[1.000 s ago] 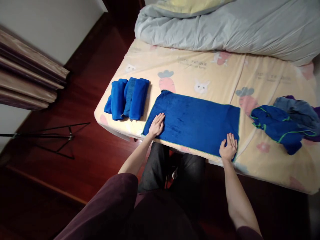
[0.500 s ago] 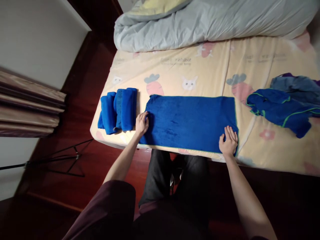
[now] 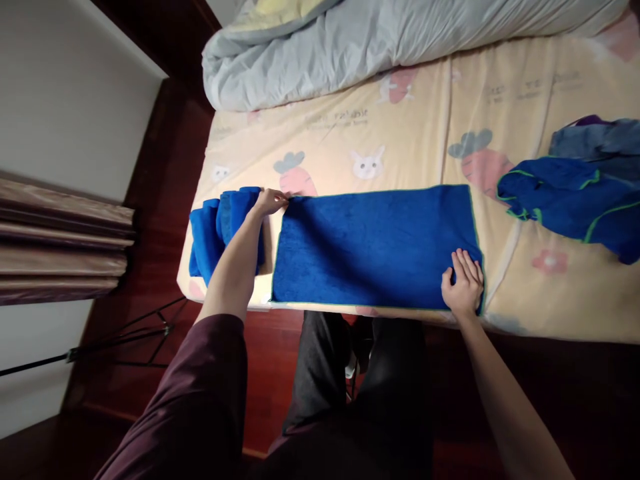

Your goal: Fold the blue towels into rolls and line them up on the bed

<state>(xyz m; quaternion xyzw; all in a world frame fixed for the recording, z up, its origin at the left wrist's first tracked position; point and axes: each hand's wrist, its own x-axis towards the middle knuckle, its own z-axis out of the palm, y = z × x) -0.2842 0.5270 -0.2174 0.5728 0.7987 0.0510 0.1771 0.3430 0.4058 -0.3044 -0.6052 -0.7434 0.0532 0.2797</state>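
A blue towel (image 3: pixel 370 247) with green edging lies spread out along the front of the bed. My left hand (image 3: pixel 273 201) pinches its far left corner, fingers closed on the cloth. Flat on the towel's right end, near the green edge, rests my right hand (image 3: pixel 464 283) with its fingers stretched out. Just left of the towel sit several rolled blue towels (image 3: pixel 203 233), side by side and partly hidden behind my left forearm.
A crumpled blue cloth with green edging (image 3: pixel 565 200) lies on the right, beside a grey-blue cloth (image 3: pixel 595 143). A grey quilt (image 3: pixel 310 67) is bunched across the back of the bed (image 3: pixel 410 147). A black tripod (image 3: pixel 163 330) stands on the floor at left.
My left hand has moved from the towel's left side up to its far left corner and now grips it. The left edge lies straighter. My right hand stays on the right end.
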